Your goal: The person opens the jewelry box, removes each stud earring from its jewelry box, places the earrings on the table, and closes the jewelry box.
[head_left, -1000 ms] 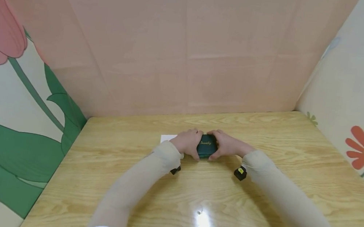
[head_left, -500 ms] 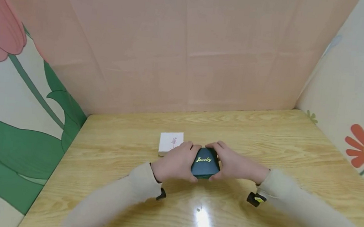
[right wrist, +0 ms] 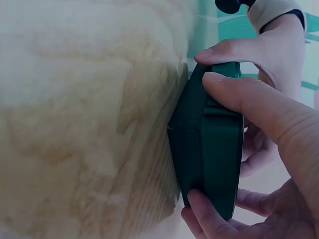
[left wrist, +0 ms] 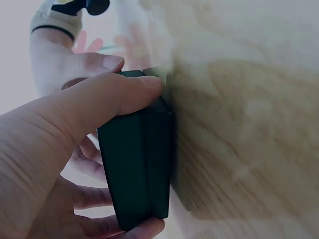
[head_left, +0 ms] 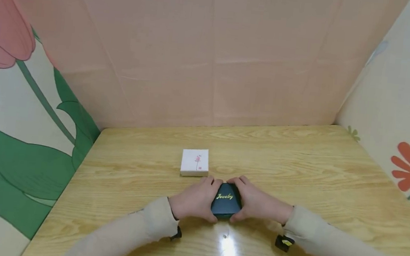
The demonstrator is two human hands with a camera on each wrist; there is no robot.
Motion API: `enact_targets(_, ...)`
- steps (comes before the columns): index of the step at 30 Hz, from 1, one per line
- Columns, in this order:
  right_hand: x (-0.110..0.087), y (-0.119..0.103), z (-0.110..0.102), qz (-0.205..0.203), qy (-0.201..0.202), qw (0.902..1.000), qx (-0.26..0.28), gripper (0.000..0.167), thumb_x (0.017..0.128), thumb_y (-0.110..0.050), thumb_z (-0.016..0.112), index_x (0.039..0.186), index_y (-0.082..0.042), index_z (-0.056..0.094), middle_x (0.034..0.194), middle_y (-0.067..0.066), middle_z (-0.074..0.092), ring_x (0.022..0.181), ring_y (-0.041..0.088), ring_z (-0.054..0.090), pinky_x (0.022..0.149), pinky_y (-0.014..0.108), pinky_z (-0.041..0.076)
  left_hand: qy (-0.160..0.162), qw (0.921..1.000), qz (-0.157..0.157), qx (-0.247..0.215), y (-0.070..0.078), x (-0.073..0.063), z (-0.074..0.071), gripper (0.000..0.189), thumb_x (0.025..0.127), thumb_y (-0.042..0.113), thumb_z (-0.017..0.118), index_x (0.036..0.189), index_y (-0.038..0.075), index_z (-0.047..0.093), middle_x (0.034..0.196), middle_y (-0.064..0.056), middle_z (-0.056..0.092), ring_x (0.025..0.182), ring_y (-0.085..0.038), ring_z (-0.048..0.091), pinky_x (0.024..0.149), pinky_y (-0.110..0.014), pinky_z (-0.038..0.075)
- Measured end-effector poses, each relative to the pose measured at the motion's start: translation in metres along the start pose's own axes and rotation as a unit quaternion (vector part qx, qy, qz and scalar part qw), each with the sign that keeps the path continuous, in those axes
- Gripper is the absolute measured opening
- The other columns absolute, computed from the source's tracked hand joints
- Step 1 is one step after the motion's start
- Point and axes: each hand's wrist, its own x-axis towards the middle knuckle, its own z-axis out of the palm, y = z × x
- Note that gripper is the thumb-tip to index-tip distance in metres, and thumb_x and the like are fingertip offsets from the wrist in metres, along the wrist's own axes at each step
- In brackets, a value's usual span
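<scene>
A dark green jewelry box [head_left: 226,206] with gold "Jewelry" lettering on its lid is held between both hands in the head view. My left hand [head_left: 198,199] grips its left side, thumb at the near edge and fingers at the far one. From the other side my right hand [head_left: 257,202] grips it the same way. In the left wrist view the box [left wrist: 132,164] is closed, with a seam running along its side. The right wrist view has the box [right wrist: 217,149] very near the tabletop; whether it fully rests there I cannot tell.
Behind the left hand a white box [head_left: 194,161] with a pink flower print lies on the wooden table [head_left: 143,155]. A pink cloth backdrop [head_left: 160,57] rises at the table's far edge. Bright light reflects off the near tabletop.
Both hands have brought the jewelry box from beside the white box toward the near side of the table. The white box, partly covered by the left hand before, now shows whole.
</scene>
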Motion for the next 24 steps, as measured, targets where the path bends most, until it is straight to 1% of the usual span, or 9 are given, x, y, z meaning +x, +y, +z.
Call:
enact_targets(4, 0.003, 0.002, 0.0, 0.001, 0.004, 1.0, 0.003, 0.095, 0.059, -0.03, 0.093, 0.134, -0.002, 0.042, 0.122, 0.011, 0.046, 0.108, 0.023, 0.052, 0.096, 0.044, 0.046, 0.005, 1.0, 0.003, 0.002, -0.004, 0.003, 0.002, 0.096, 0.064, 0.044, 0.087, 0.139, 0.006, 0.042, 0.117, -0.007, 0.05, 0.101, -0.015, 0.05, 0.087, -0.025, 0.048)
enact_targets(8, 0.005, 0.004, 0.0, -0.006, 0.002, 1.0, -0.001, 0.095, 0.06, -0.032, 0.092, 0.134, -0.001, 0.042, 0.122, 0.012, 0.046, 0.107, 0.023, 0.051, 0.095, 0.044, 0.046, 0.0, 1.0, 0.003, 0.001, -0.006, 0.005, 0.002, 0.096, 0.064, 0.044, 0.087, 0.139, 0.006, 0.042, 0.117, -0.007, 0.05, 0.101, -0.015, 0.05, 0.089, -0.025, 0.047)
enact_targets(11, 0.004, 0.009, -0.001, -0.029, -0.008, 0.9995, -0.013, 0.1, 0.059, -0.037, 0.092, 0.138, -0.003, 0.04, 0.124, 0.01, 0.045, 0.11, 0.023, 0.049, 0.095, 0.044, 0.046, -0.005, 1.0, 0.0, 0.0, -0.007, 0.006, 0.002, 0.096, 0.064, 0.045, 0.087, 0.14, 0.007, 0.041, 0.117, -0.006, 0.05, 0.102, -0.014, 0.05, 0.089, -0.025, 0.048)
enact_targets(14, 0.002, 0.018, -0.002, -0.056, -0.018, 0.998, -0.024, 0.11, 0.057, -0.039, 0.092, 0.144, -0.005, 0.034, 0.13, 0.01, 0.043, 0.117, 0.025, 0.044, 0.1, 0.047, 0.042, -0.008, 1.0, -0.003, -0.003, -0.007, 0.007, 0.003, 0.097, 0.064, 0.046, 0.086, 0.141, 0.007, 0.041, 0.118, -0.006, 0.05, 0.102, -0.014, 0.05, 0.089, -0.025, 0.048)
enact_targets(16, 0.001, 0.025, -0.003, -0.064, -0.016, 0.9973, -0.033, 0.114, 0.056, -0.039, 0.093, 0.146, -0.005, 0.031, 0.134, 0.01, 0.042, 0.123, 0.028, 0.04, 0.102, 0.052, 0.038, -0.009, 0.9999, -0.005, -0.008, -0.007, 0.007, 0.003, 0.098, 0.064, 0.047, 0.086, 0.141, 0.007, 0.04, 0.118, -0.006, 0.05, 0.102, -0.014, 0.05, 0.088, -0.025, 0.048)
enact_targets(18, 0.001, 0.031, -0.003, -0.056, -0.009, 0.9975, -0.043, 0.114, 0.055, -0.041, 0.092, 0.145, -0.005, 0.033, 0.135, 0.01, 0.043, 0.124, 0.03, 0.039, 0.103, 0.056, 0.033, -0.009, 0.9999, -0.005, -0.01, -0.008, 0.007, 0.003, 0.099, 0.064, 0.048, 0.086, 0.142, 0.007, 0.04, 0.119, -0.006, 0.05, 0.101, -0.014, 0.05, 0.087, -0.025, 0.048)
enact_targets(20, 0.001, 0.036, -0.003, -0.04, -0.001, 0.9977, -0.055, 0.108, 0.055, -0.044, 0.092, 0.141, -0.005, 0.039, 0.133, 0.009, 0.045, 0.122, 0.031, 0.04, 0.1, 0.058, 0.03, -0.01, 0.9999, -0.006, -0.011, -0.008, 0.007, 0.003, 0.1, 0.064, 0.048, 0.086, 0.142, 0.008, 0.039, 0.119, -0.006, 0.05, 0.101, -0.014, 0.049, 0.087, -0.025, 0.048)
enact_targets(22, 0.002, 0.04, -0.003, -0.025, 0.001, 0.9979, -0.06, 0.101, 0.055, -0.048, 0.091, 0.135, -0.007, 0.046, 0.13, 0.008, 0.045, 0.117, 0.031, 0.04, 0.094, 0.059, 0.028, -0.011, 0.9999, -0.007, -0.01, -0.009, 0.006, 0.003, 0.101, 0.064, 0.049, 0.086, 0.143, 0.008, 0.039, 0.119, -0.007, 0.05, 0.1, -0.013, 0.049, 0.086, -0.024, 0.048)
enact_targets(24, 0.003, 0.042, -0.002, -0.016, 0.0, 0.9982, -0.058, 0.094, 0.055, -0.051, 0.09, 0.129, -0.01, 0.05, 0.128, 0.007, 0.045, 0.115, 0.029, 0.039, 0.091, 0.056, 0.028, -0.012, 0.9998, -0.008, -0.012, -0.01, 0.006, 0.002, 0.101, 0.064, 0.049, 0.086, 0.143, 0.007, 0.039, 0.119, -0.007, 0.05, 0.099, -0.013, 0.049, 0.085, -0.024, 0.048)
